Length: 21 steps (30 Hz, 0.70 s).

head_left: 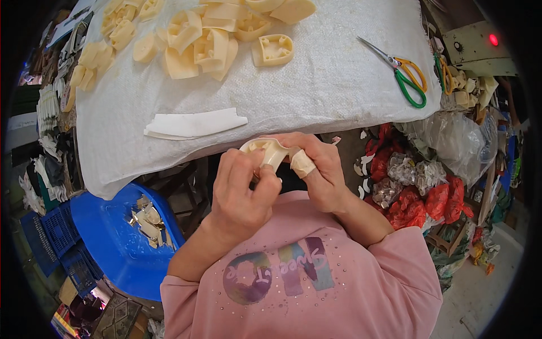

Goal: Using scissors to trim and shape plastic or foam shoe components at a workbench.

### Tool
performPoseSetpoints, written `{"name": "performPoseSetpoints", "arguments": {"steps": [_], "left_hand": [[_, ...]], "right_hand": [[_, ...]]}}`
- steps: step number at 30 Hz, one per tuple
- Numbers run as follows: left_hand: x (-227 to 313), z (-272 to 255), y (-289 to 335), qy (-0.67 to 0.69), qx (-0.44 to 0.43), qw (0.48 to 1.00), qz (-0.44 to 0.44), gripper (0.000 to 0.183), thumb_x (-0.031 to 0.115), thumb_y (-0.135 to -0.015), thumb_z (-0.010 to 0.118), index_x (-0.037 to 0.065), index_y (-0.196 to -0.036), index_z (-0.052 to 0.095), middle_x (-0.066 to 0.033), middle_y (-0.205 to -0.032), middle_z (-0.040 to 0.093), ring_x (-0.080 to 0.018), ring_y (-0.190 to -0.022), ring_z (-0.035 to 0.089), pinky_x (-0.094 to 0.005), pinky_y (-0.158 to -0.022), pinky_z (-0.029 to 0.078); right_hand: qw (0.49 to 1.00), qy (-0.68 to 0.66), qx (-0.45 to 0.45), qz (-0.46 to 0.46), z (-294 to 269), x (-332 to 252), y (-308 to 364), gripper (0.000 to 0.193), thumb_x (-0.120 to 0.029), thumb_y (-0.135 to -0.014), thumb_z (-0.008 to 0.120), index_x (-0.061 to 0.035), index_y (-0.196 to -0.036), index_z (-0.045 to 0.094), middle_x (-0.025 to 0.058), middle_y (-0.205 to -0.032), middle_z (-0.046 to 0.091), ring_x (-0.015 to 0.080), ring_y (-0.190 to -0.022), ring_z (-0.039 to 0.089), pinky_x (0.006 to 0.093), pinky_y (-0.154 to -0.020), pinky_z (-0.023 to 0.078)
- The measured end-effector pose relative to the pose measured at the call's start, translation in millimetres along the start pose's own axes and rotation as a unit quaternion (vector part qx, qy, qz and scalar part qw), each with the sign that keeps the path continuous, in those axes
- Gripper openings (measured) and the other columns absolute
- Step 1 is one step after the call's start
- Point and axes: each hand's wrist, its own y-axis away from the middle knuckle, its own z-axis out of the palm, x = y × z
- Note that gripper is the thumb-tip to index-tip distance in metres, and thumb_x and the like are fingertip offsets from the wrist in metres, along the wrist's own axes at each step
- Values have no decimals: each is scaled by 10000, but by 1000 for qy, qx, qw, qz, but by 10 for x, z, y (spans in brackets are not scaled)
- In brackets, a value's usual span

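Note:
Just off the front edge of the covered table I hold a cream moulded plastic piece [274, 153], hollow and curved like a shoe heel, between both hands. My left hand [240, 183] is closed on its near left side, with thumb and fingers bent against it. Around the right side wraps my right hand [318, 166], whose thumb has pale tape round it. The fingers partly hide the piece. Beyond my hands, a few white curved strips [195, 124] lie stacked on the table.
Many similar cream pieces [212, 48] are heaped across the table's white woven cover [316, 93]. Scissors [407, 79] with green and yellow handles rest at the right. A blue basin [107, 237] with shiny pieces stands lower left; red and clear bags [418, 192] lie lower right.

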Motion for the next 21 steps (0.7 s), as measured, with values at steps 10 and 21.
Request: {"name": "performPoseSetpoints", "arguments": {"steps": [10, 21], "left_hand": [[-60, 57, 105, 282, 30, 953, -109, 164, -53, -810, 628, 26, -853, 491, -168, -989, 572, -232, -842, 586, -321, -759, 474], [-160, 59, 39, 198, 32, 979, -29, 288, -180, -613, 623, -24, -825, 506, -188, -942, 545, -276, -722, 549, -305, -548, 454]], "right_hand": [[929, -224, -205, 211, -363, 104, -301, 585, -129, -769, 723, 12, -1270, 457, 154, -1081, 615, 200, -966, 606, 301, -804, 513], [937, -165, -224, 210, -281, 139, -393, 475, -145, -849, 649, -6, -1265, 467, 127, -1007, 653, 139, -880, 621, 258, -738, 503]]}}
